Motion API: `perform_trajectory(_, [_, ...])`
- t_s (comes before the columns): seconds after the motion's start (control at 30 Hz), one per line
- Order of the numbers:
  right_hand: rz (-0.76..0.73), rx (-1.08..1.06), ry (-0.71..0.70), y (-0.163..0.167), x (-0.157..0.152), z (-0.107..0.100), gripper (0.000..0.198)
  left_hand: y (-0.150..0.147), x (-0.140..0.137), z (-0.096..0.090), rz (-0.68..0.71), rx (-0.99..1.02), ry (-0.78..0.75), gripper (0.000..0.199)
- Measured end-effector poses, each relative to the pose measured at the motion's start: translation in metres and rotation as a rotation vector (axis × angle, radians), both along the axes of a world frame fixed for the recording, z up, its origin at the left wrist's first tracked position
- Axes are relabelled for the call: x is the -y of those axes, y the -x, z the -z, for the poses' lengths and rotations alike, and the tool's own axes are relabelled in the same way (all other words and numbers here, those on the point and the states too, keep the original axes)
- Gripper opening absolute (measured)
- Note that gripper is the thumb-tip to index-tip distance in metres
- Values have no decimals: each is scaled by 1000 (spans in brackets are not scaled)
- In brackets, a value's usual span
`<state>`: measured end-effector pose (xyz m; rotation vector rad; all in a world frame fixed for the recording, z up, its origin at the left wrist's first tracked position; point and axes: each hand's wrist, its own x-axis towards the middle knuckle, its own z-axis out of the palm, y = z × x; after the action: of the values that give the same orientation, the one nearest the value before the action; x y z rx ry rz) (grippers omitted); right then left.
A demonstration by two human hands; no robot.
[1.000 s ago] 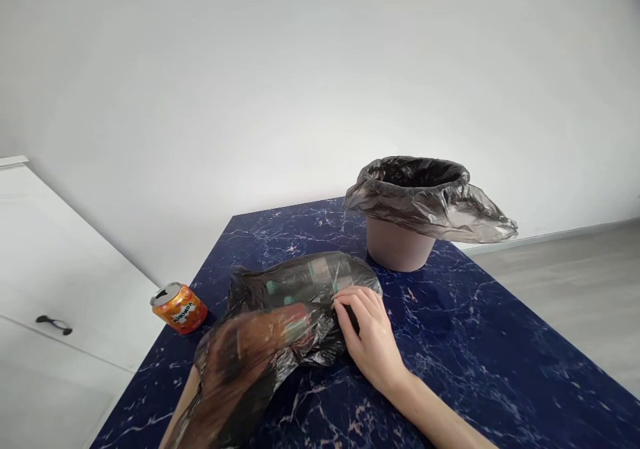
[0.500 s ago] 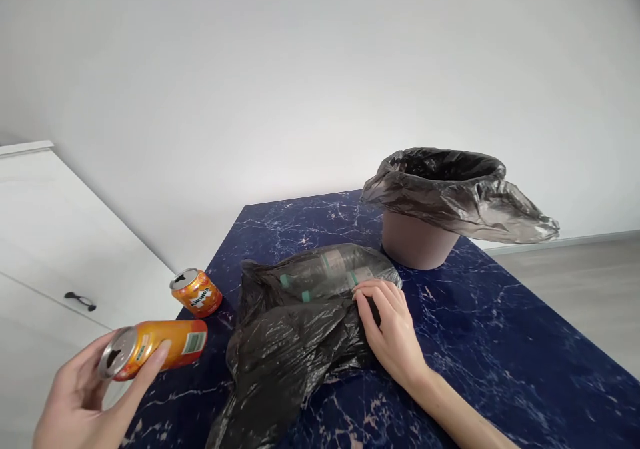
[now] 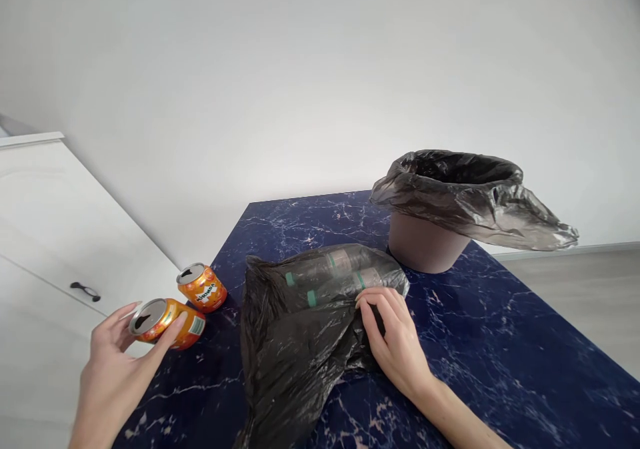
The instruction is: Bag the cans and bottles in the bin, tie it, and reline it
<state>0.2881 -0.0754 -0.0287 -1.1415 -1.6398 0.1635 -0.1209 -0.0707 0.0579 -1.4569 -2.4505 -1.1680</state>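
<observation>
An opened orange soda can (image 3: 176, 322) is held in my left hand (image 3: 117, 362), thumb along its near side and fingers at the far side. It leans with its top toward me, close to the table's left edge; whether it touches the surface is hard to tell. Just behind it a second orange can (image 3: 205, 290), marked Mirinda, stands opened. My right hand (image 3: 393, 335) has its fingers curled on the edge of a thin black plastic bag (image 3: 295, 355). Through the bag show two clear bottles (image 3: 345, 262) with green caps, lying on their sides.
A brownish bin (image 3: 425, 242), lined with a black bag (image 3: 480, 205) folded over its rim, stands at the back right of the dark blue marbled table (image 3: 500, 342). Left of the table is a white cabinet (image 3: 60, 215); a pale wall rises behind.
My left hand has moved away from me with the can, bringing it nearer the standing can and turning it more upright. My right hand stays on the bag. The view has shifted slightly.
</observation>
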Motion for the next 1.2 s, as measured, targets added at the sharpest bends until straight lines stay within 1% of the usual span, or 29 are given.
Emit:
perform_trajectory(0.1, [-20,1,14,1,0,1,12,1,-3,0,-25,130,41,85])
perform_trajectory(0.27, [-37,-12,28,0,-1,2,13,7,-10,4,-21,131,82,89])
perform_trajectory(0.33, [-40,-20,37,0,-1,2,13,7,-11,7,-16,118,88,97])
perform_trajectory(0.37, [-42,-22,39,0,-1,3,13,5,-10,9,0,90,57,102])
perform_trajectory(0.4, [-42,-22,41,0,-1,3,13,2,-7,10,25,33,-12,105])
perform_trajectory(0.43, [-44,-21,41,0,-1,2,13,-3,-4,11,53,-57,-117,106])
perform_trajectory(0.47, [-45,-21,40,1,-1,2,13,-9,0,13,78,-167,-245,101])
perform_trajectory(0.5, [-47,-21,39,1,-1,2,13,-16,5,14,111,-275,-363,90])
perform_trajectory(0.53, [-47,-22,39,1,-1,1,13,-22,10,15,165,-369,-441,73])
perform_trajectory(0.57, [-48,-23,38,1,-2,0,13,-28,15,17,250,-440,-458,55])
perform_trajectory(0.6, [-48,-26,37,1,-2,0,13,-33,18,18,367,-485,-419,39])
perform_trajectory(0.63, [-46,-27,36,1,-2,-1,13,-37,20,20,511,-511,-339,28])
perform_trajectory(0.67, [-44,-28,35,1,-2,-1,13,-41,20,22,656,-530,-241,22])
perform_trajectory(0.7, [-41,-29,34,1,-3,-1,13,-44,18,24,779,-544,-146,21])
perform_trajectory(0.73, [-38,-30,33,1,-3,-1,13,-47,16,26,863,-548,-73,22])
perform_trajectory(0.77, [-37,-30,31,1,-3,-1,13,-51,12,28,912,-539,-22,24])
perform_trajectory(0.87, [-36,-30,30,1,-3,0,13,-63,0,30,976,-488,81,27])
perform_trajectory(0.97, [-36,-27,44,1,-4,1,13,-79,-6,28,1009,-418,196,42])
perform_trajectory(1.07, [-32,-29,52,1,-4,1,14,-94,-5,25,1048,-296,293,56])
perform_trajectory(1.13, [-28,-26,49,1,-4,1,13,-101,-3,27,1081,-192,302,56])
perform_trajectory(1.2, [-27,-21,45,1,-4,0,13,-104,-3,32,1078,-75,276,56])
